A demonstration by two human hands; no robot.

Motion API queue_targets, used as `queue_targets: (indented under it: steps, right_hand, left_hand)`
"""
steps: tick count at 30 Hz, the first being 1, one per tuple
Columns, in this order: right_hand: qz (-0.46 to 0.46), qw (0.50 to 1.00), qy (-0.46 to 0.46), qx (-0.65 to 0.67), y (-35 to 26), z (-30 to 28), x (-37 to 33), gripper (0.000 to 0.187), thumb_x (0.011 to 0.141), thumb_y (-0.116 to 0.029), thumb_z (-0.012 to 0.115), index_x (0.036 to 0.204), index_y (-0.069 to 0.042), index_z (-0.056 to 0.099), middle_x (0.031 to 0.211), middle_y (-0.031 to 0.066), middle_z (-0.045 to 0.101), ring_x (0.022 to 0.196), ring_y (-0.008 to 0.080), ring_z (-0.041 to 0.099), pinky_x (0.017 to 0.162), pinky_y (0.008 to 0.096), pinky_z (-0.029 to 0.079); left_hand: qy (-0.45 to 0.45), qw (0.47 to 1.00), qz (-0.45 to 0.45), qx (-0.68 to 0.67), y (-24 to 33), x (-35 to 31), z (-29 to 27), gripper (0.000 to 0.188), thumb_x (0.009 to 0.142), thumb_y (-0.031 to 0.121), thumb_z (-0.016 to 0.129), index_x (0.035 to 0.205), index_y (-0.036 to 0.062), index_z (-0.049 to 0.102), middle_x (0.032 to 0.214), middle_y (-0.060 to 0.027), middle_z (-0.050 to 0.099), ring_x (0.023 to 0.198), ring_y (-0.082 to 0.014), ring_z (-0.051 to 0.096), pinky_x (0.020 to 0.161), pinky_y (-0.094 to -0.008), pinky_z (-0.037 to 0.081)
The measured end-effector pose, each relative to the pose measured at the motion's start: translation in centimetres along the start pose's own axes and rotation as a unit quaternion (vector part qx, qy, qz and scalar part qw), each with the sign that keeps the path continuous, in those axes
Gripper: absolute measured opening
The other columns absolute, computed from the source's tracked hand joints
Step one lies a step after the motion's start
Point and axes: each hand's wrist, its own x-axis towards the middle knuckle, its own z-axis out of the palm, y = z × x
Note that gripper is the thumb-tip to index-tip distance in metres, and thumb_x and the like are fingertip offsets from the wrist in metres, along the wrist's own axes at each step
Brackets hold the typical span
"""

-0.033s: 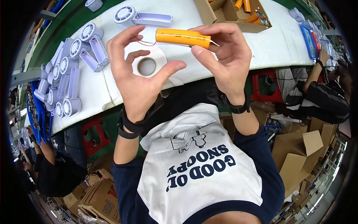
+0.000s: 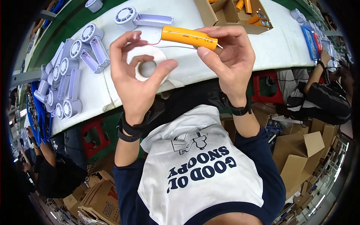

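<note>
My right hand (image 2: 234,56) grips one end of an orange cylindrical battery pack (image 2: 187,36), thumb below and fingers behind. A short white lead pokes out at that end. From the pack a thin red wire (image 2: 153,44) and a grey wire run left to my left hand (image 2: 131,71). The wires reach its curled upper fingers and seem caught between them, while the thumb stands apart. Below those fingers a roll of white tape (image 2: 162,56) lies on the white table (image 2: 187,77), partly hidden by the hand.
Several lavender fan housings (image 2: 69,65) cluster at the left, with another fan housing (image 2: 153,19) behind my hands. A cardboard box (image 2: 210,13) holding more orange packs stands at the back right. Another person's hand (image 2: 324,57) works at the far right beside a blue tray (image 2: 310,41).
The battery pack has shifted slightly right and tilted down at its right end. My left fingers have curled in a little, and more of the wire shows stretched between the hands.
</note>
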Motion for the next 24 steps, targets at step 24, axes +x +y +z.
queue_targets:
  steps: [24]
  right_hand:
    - [0.05, 0.995, -0.075, -0.05, 0.4, 0.6, -0.4, 0.033, 0.082, -0.001, 0.076, 0.112, 0.003, 0.063, 0.104, 0.0125, 0.068, 0.098, 0.0181, 0.067, 0.088, 0.0309, 0.054]
  left_hand:
    - [-0.143, 0.964, -0.148, -0.165, -0.5, -1.5, 0.6, 0.042, 0.075, -0.004, 0.078, 0.114, -0.0022, 0.063, 0.099, -0.008, 0.067, 0.088, -0.0164, 0.066, 0.073, -0.0269, 0.052]
